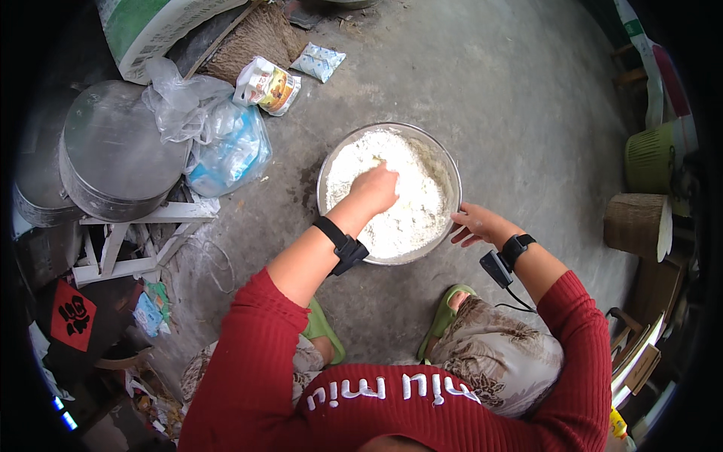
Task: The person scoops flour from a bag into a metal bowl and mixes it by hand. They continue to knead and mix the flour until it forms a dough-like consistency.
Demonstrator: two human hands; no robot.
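Observation:
On the concrete floor before me stands a round metal bowl [453, 175] holding a heap of white flour-like powder [404, 226]. My left hand [375, 187] is inside the bowl, its fingers sunk into the powder and hidden. Whether they grip anything cannot be made out. At the bowl's right side is my right hand [477, 223], fingers spread, with the fingertips against or very near the outer rim. Nothing is seen in its palm.
Left of the bowl, a blue-and-clear plastic bag [231, 152] lies beside a large round metal container [121, 147] on a white wooden stand [116, 274]. Beyond are a printed food packet [268, 86] and a log [254, 45]. Another log [635, 226] stands right, near a green basket [649, 158].

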